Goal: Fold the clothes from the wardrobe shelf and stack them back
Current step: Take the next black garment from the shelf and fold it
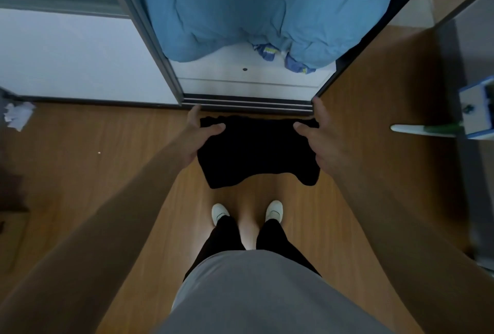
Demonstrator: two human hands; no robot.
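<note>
The person holds a black cloth garment spread in the air before the open wardrobe. The left hand and the right hand each pinch an upper corner, thumb in front, fingers curled behind. The garment hangs above the brown wooden floor, short of the white wardrobe shelf, where a bulky light-blue quilt lies. The folding step appears to be at its start. The next move likely calls for bringing the two corners together evenly.

A: The black garment?
B: Matt cloth, soft and dull.
A: And the blue bedding?
B: Cloth too, puffy and creased. The floor is wood-grain, smooth, faintly glossy.
A: The door frame?
B: Grey metal, satin finish. The shelf is white, smooth and matt; the white scrap is crumpled paper.
</note>
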